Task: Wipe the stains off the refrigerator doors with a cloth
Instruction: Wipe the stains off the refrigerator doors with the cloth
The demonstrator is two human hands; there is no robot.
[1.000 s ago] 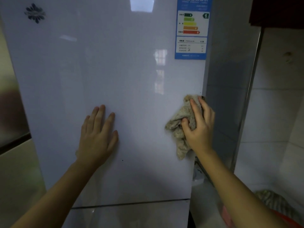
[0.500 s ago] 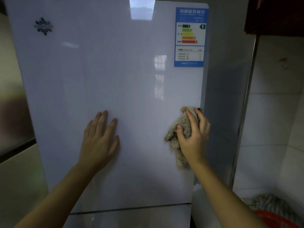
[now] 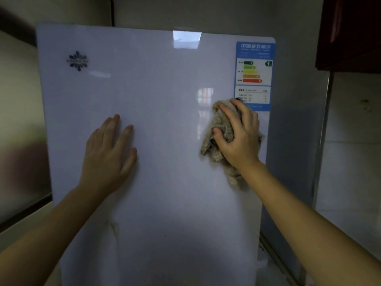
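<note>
The right hand [image 3: 239, 137] grips a bunched beige terry cloth [image 3: 221, 120], fingers and thumb curled into it. It presses the cloth against the upper refrigerator door [image 3: 165, 89] near the door's right edge, touching the blue energy label [image 3: 254, 75]. The left hand [image 3: 109, 153] lies flat on the door's middle, holding nothing. The cloth looks soft, light and floppy, with a loose tail dangling, so a bunched fistful probably controls it best.

cloth [image 3: 219, 129] on door [image 3: 165, 100], right side | label [image 3: 254, 75] above cloth | logo [image 3: 78, 60] upper left
</note>
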